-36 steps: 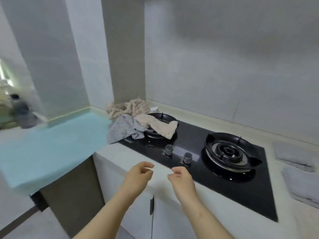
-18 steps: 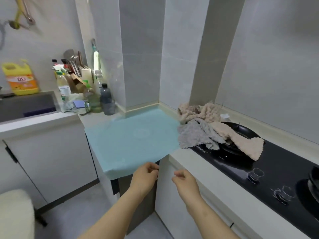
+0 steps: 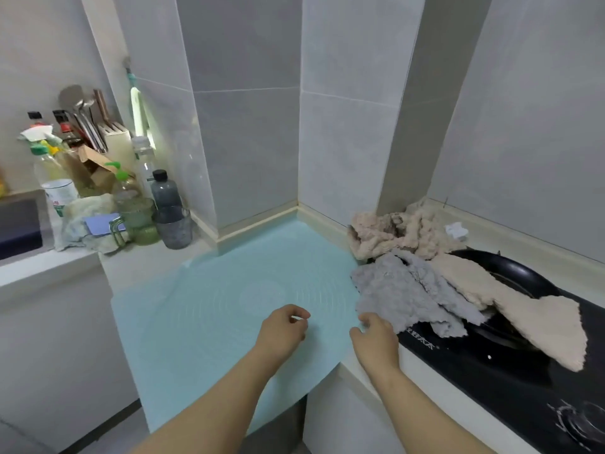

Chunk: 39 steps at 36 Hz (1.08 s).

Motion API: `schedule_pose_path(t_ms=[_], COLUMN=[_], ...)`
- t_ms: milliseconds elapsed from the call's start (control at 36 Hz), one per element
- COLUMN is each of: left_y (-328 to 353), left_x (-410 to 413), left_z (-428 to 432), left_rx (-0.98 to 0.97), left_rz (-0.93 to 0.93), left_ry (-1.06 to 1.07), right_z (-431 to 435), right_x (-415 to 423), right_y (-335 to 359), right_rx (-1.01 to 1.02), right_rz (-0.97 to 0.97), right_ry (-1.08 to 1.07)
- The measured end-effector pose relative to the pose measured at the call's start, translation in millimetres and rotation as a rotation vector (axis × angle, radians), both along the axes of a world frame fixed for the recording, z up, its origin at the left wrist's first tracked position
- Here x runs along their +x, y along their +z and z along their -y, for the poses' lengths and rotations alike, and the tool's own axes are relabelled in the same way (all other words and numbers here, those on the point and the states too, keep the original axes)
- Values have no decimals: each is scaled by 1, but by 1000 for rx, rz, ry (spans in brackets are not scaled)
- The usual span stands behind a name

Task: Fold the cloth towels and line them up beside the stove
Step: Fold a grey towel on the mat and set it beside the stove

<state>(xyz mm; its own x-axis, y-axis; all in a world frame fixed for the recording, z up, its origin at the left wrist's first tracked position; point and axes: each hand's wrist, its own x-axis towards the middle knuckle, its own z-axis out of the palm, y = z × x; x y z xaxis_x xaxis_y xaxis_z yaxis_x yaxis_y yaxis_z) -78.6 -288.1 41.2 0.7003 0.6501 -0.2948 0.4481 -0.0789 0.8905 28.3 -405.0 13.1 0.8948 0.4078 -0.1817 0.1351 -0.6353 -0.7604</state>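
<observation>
A crumpled grey towel [image 3: 404,291] lies at the right edge of a light blue mat [image 3: 209,309], partly over the black stove [image 3: 510,371]. A beige towel [image 3: 520,309] drapes across the stove's left burner, and another beige towel [image 3: 393,231] sits bunched in the corner behind them. My right hand [image 3: 375,335] hovers at the grey towel's near edge with fingers loosely curled, holding nothing. My left hand [image 3: 283,327] hangs over the mat, fingers loosely curled and empty.
Bottles, a measuring cup [image 3: 172,226], a knife block and rags crowd the counter at the left by the sink [image 3: 19,224]. Tiled walls form a corner behind the mat. The stove knobs [image 3: 586,421] show at the lower right. The mat overhangs the counter's front edge.
The view has swung left from the stove to the mat and sink corner. Both hands have moved forward over the mat, the right one reaching the grey towel's edge.
</observation>
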Motion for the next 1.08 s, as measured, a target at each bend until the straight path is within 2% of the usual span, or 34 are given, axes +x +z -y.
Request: schedule_pose_path(t_ms=[250, 444, 611, 722, 944, 1083], left_y=[-27, -44, -43, -41, -59, -77], left_x=[36, 69, 77, 71, 65, 70], left_z=[-72, -126, -164, -189, -222, -224], left_rx=[17, 43, 70, 130, 483, 748], left_rz=[-58, -31, 22, 64, 156, 346], left_ry=[-136, -351, -626, -766, -1006, -1120], right_z=[-35, -61, -108, -145, -199, -219], right_x=[32, 34, -3, -38, -91, -108], right_y=[-25, -26, -19, -14, -19, -33], right_rx=[-288, -372, -298, -178, 47, 244], right_rz=[206, 263, 324, 318, 249, 276], right_ry=[-160, -402, -588, -672, -798, -827])
